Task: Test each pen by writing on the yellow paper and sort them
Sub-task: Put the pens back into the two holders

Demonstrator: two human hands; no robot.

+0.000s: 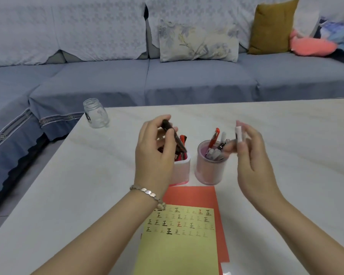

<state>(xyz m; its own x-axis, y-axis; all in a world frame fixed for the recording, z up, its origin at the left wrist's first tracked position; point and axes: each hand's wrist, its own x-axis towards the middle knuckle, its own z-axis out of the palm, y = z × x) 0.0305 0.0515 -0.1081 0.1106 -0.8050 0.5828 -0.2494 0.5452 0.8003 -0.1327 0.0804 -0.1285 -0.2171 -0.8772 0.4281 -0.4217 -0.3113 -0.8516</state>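
Head view, left hand: fingers curled round a slim black pen, held tip-down above the pink, white-rimmed holder, probably so it can drop in as sorted.
Right hand: fingertips pinch a short white cylindrical piece, likely a pen cap. It is blurred, so I cannot say for certain.
Round translucent pink cup: just beside the holder, with red and white pens standing in it. Two containers suit two sorting groups.
Yellow paper: lies nearest the person on a red sheet, within writing reach, with rows of test marks filling its top part.
Table: pale, with a clear glass jar at the far left corner.
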